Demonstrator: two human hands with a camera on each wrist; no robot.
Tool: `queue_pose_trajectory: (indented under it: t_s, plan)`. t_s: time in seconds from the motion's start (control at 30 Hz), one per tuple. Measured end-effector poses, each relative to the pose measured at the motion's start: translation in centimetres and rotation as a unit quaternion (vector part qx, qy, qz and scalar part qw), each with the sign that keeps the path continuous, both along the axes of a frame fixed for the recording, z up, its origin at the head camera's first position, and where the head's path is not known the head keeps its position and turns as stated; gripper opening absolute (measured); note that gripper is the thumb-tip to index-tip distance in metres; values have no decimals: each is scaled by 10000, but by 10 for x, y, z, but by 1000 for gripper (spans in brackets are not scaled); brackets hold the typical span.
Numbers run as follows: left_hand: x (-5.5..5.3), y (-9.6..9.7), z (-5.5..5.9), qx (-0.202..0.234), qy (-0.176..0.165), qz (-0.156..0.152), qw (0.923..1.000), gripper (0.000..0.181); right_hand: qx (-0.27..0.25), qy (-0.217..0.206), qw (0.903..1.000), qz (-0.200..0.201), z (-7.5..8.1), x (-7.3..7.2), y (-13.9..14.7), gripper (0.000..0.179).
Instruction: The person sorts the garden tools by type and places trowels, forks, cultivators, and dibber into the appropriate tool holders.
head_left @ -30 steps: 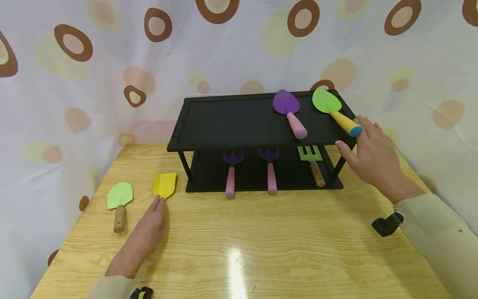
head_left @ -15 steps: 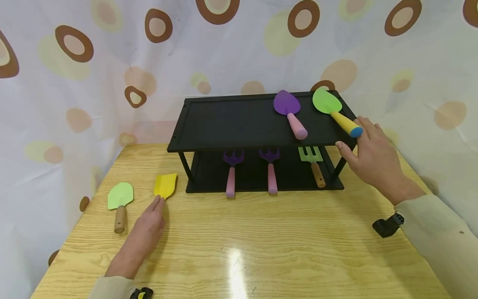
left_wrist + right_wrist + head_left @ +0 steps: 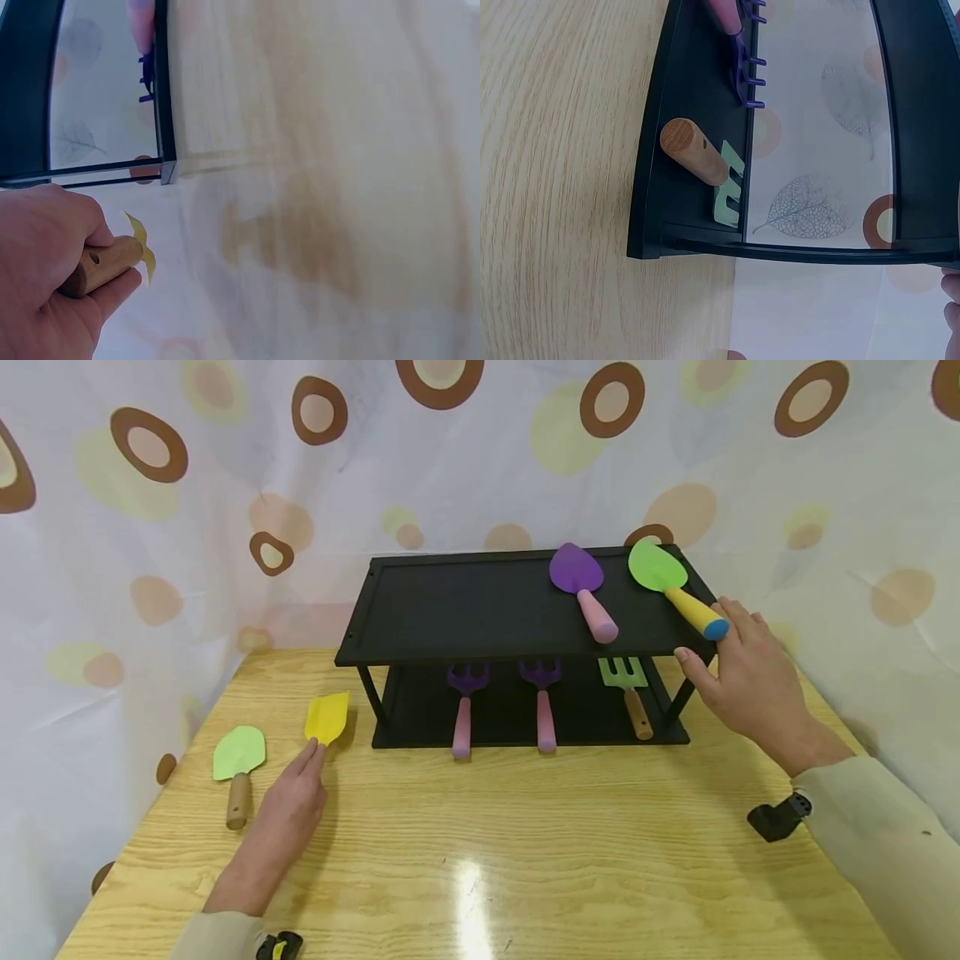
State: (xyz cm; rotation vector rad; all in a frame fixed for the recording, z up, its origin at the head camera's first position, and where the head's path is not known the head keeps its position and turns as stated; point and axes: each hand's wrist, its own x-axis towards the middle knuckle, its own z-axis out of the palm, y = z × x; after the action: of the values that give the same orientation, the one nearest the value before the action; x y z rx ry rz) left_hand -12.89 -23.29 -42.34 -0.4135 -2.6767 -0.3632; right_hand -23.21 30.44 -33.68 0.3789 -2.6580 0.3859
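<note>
At the left, my left hand (image 3: 288, 802) grips the brown wooden handle (image 3: 109, 266) of a yellow hand shovel (image 3: 327, 717); its blade points away and casts a shadow on the table. In the head view the hand hides the handle. My right hand (image 3: 753, 685) rests at the right front corner of the black two-tier rack (image 3: 450, 610), fingers extended along its side and thumb by the front edge. On the top tier, beside that hand, lies a green trowel (image 3: 678, 589) with a yellow handle. A purple trowel (image 3: 585, 593) with a pink handle lies left of it.
Two purple hand forks (image 3: 462, 722) with pink handles and a green hand fork (image 3: 705, 165) with a wooden handle lie on the lower tier. Another green trowel (image 3: 238, 777) lies on the wooden table (image 3: 570, 860) at the far left. A patterned curtain (image 3: 465, 460) hangs behind.
My left hand has moved slightly forward with the yellow shovel, and its blade has shifted up off its earlier spot. My right hand stays at the rack's corner.
</note>
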Motion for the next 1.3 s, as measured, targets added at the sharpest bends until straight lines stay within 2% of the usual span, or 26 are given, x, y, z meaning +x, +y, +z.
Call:
queue_pose_trajectory:
  t_s: [0.13,0.27,0.4,0.63,0.77,1.0,1.3]
  plan:
    - [-5,0,4,113,380,-222,9990,47,-2,32,10000,-26,-1,2,2,74]
    - [-9,0,9,200,442,-270,9985,46,15,85,10000,9,-2,1,3,74]
    - [-10,1,16,190,489,-243,9983,46,5,125,9999,21,-1,2,2,74]
    - [-13,1,27,-21,976,-138,9951,50,2,47,10000,-18,-2,3,3,75]
    - [-14,-1,33,18,1154,-73,9933,48,16,96,10000,-4,-2,2,2,75]
    - [-21,-3,50,173,1151,-193,9930,47,-8,49,10000,-27,-1,1,1,76]
    - [-28,4,72,295,1003,-133,9944,46,16,72,10000,-20,0,1,2,74]
